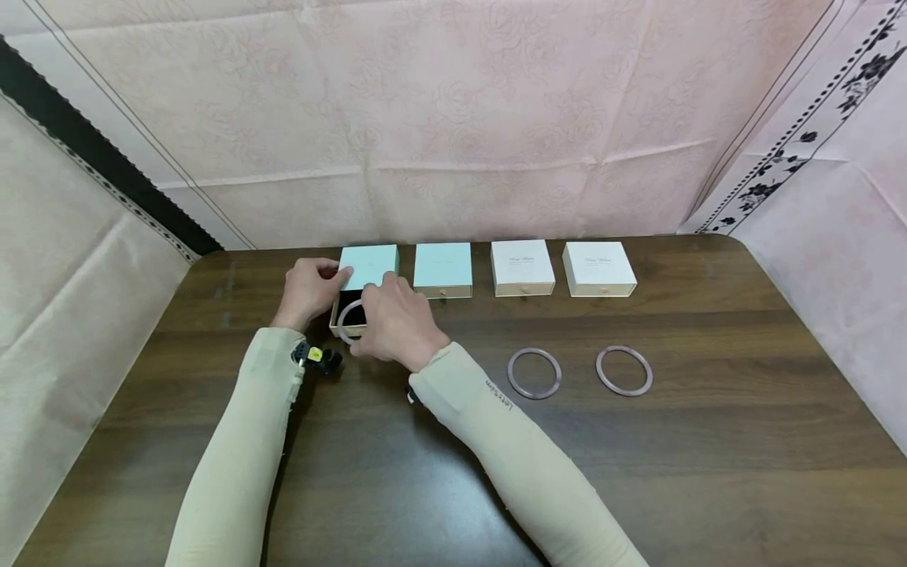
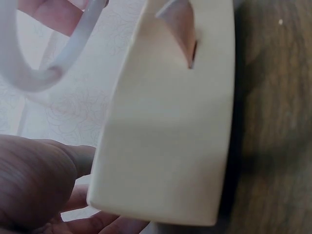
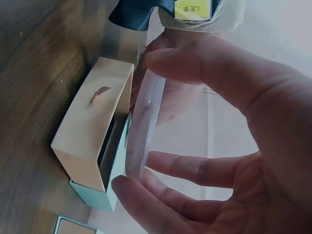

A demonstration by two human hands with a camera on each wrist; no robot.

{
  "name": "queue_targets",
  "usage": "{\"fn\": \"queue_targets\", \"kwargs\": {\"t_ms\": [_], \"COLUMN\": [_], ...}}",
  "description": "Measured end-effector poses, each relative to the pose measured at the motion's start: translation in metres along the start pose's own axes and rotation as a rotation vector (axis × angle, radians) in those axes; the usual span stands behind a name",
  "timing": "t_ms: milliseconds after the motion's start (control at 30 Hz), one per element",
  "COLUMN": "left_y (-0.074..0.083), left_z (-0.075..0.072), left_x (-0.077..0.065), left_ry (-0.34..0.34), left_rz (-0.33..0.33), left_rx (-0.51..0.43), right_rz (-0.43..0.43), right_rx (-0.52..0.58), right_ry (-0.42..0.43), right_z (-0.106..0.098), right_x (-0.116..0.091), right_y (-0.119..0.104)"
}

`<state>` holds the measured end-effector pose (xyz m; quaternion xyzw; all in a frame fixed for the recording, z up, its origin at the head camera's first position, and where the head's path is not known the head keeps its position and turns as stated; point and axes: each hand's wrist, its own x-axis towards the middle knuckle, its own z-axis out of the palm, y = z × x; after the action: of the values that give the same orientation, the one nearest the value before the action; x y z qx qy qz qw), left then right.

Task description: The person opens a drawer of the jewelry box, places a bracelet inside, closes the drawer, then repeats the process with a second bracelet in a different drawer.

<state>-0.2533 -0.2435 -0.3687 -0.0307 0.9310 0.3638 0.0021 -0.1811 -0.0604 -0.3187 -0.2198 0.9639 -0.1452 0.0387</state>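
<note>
At the left end of the row, a turquoise jewelry box [image 1: 371, 264] has its cream drawer [image 2: 161, 141] pulled out toward me, its dark inside showing. My left hand [image 1: 309, 291] grips the left side of this box, thumb near the top edge. A pale lilac bangle [image 3: 147, 114] is pinched between the thumb and fingers of my right hand [image 1: 397, 321], tilted above the open drawer. That hand covers part of the bangle and the drawer in the head view. A small leaf-like pull tab [image 2: 181, 27] sits on the drawer front.
To the right along the table's back edge stand another turquoise box [image 1: 442, 266] and two white boxes, one mid-row [image 1: 523, 264] and one at the end [image 1: 598, 264]. Two more bangles lie on the wooden table [image 1: 680, 472], right of my right forearm. Patterned cloth hangs behind.
</note>
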Motion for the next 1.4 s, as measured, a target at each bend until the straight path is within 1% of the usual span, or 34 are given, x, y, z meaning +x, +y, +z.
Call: {"fn": "queue_targets", "kwargs": {"t_ms": [200, 333, 533, 800, 1400], "left_y": [-0.001, -0.001, 0.001, 0.002, -0.001], "left_z": [-0.002, -0.002, 0.001, 0.001, 0.000], "left_x": [-0.001, -0.001, 0.002, 0.001, 0.002], "left_ry": [-0.008, -0.006, -0.010, -0.006, 0.001], "left_rz": [-0.014, -0.011, -0.005, -0.007, -0.007], "left_rx": [0.007, 0.009, 0.001, 0.003, 0.001], "right_rz": [0.005, 0.014, 0.035, 0.028, 0.039], "right_rx": [0.018, 0.035, 0.032, 0.044, 0.091], "right_ry": [0.003, 0.009, 0.016, 0.052, 0.059], "right_z": [0.000, 0.000, 0.000, 0.005, 0.009], "right_x": [0.002, 0.003, 0.003, 0.006, 0.012], "right_y": [0.001, 0.002, 0.006, 0.004, 0.005]}}
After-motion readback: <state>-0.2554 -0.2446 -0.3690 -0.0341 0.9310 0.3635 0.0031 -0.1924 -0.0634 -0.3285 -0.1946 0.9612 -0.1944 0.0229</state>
